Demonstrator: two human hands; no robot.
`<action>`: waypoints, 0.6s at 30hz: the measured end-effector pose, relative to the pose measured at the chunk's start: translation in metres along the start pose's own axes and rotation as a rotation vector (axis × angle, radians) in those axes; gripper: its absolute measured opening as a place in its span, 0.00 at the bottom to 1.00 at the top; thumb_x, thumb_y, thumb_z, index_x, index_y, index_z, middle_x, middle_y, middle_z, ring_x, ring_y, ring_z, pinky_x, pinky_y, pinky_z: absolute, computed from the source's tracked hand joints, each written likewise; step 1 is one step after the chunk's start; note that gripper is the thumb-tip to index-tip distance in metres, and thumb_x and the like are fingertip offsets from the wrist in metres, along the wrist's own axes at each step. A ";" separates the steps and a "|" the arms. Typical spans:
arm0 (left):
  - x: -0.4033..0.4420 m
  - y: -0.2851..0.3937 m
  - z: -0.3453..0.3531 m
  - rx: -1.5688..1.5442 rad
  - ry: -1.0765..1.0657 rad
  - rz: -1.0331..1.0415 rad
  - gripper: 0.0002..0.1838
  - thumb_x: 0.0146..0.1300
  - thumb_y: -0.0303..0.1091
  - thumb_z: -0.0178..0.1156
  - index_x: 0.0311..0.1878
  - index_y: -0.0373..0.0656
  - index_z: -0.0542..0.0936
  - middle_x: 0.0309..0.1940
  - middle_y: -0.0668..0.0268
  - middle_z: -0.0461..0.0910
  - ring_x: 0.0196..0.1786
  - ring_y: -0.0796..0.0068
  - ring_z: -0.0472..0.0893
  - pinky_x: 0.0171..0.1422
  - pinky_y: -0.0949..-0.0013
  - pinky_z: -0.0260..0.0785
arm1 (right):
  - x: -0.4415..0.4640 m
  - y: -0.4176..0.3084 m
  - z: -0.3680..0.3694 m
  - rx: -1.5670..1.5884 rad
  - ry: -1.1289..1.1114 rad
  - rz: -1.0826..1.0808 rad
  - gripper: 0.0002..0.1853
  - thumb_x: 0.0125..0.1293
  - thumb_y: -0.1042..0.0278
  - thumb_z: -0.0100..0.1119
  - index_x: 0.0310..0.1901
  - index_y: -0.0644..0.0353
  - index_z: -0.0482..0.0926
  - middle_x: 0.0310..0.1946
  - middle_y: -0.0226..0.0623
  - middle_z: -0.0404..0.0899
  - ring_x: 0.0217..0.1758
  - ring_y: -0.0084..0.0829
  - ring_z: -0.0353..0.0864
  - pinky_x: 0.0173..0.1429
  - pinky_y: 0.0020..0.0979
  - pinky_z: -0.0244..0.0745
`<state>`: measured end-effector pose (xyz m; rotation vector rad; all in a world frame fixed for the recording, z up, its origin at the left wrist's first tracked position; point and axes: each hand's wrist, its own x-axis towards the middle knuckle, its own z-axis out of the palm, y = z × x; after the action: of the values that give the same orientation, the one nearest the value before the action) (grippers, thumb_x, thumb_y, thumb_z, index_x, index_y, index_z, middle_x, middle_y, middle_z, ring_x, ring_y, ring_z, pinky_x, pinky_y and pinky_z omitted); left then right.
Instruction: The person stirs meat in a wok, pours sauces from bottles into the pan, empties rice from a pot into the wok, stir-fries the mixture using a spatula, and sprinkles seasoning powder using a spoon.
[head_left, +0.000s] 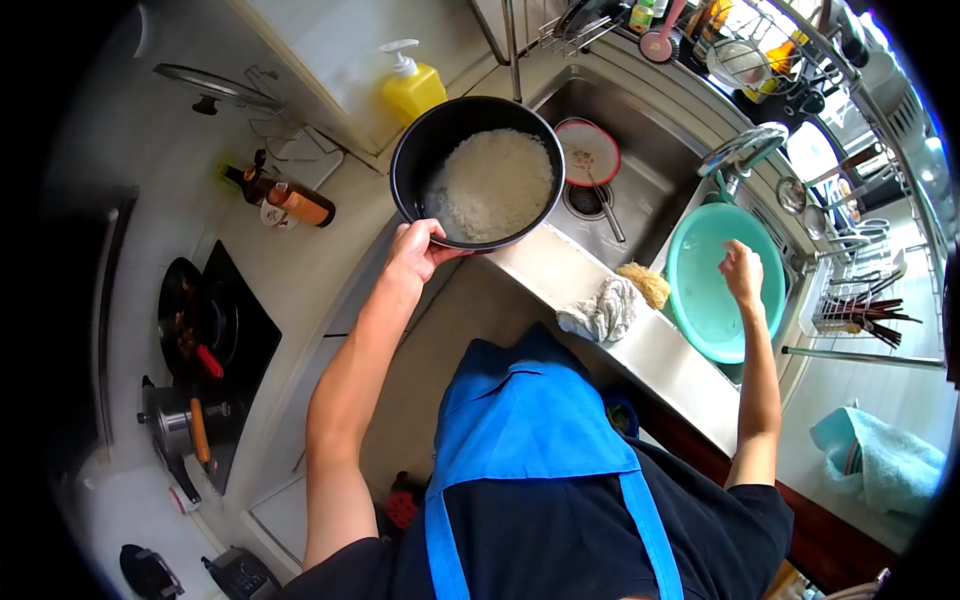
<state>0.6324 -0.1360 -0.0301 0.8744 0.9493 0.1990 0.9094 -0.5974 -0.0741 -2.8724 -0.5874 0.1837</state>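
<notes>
Nearest: a blue apron is covering the wearer's front. A crumpled cloth is lying beside a tan sponge on the sink's front ledge. Left hand is gripping a black pot at its near rim; white rice is sitting inside. Pot is overlapping the sink's left corner; support underneath hidden. Right hand is hovering over a teal basin, fingers curling; cannot tell if holding anything. Beyond, a red-rimmed bowl is resting in the steel sink. Behind the pot, a yellow pump bottle is standing.
</notes>
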 end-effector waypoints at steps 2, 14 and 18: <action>-0.009 -0.005 0.001 -0.089 -0.033 -0.008 0.06 0.45 0.21 0.49 0.27 0.26 0.70 0.32 0.44 0.76 0.32 0.46 0.81 0.39 0.53 0.81 | -0.007 -0.024 0.001 0.071 0.177 -0.219 0.26 0.56 0.77 0.52 0.60 0.56 0.68 0.42 0.48 0.79 0.45 0.49 0.79 0.51 0.37 0.74; -0.111 0.070 -0.025 0.373 0.141 0.145 0.07 0.48 0.25 0.50 0.29 0.31 0.74 0.25 0.55 0.78 0.23 0.64 0.80 0.25 0.58 0.79 | -0.017 -0.247 -0.124 0.531 -0.030 -0.765 0.07 0.59 0.77 0.52 0.37 0.66 0.79 0.32 0.43 0.79 0.37 0.42 0.81 0.38 0.34 0.76; -0.151 0.072 -0.058 0.546 0.231 0.133 0.10 0.46 0.27 0.51 0.35 0.36 0.75 0.22 0.62 0.75 0.18 0.70 0.77 0.11 0.64 0.67 | -0.025 -0.375 -0.138 0.341 -0.293 -1.268 0.07 0.59 0.73 0.52 0.36 0.64 0.78 0.31 0.47 0.79 0.36 0.46 0.79 0.41 0.38 0.74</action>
<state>0.5130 -0.1323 0.1007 1.4424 1.1864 0.1582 0.7683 -0.2934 0.1457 -1.6932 -1.9973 0.4156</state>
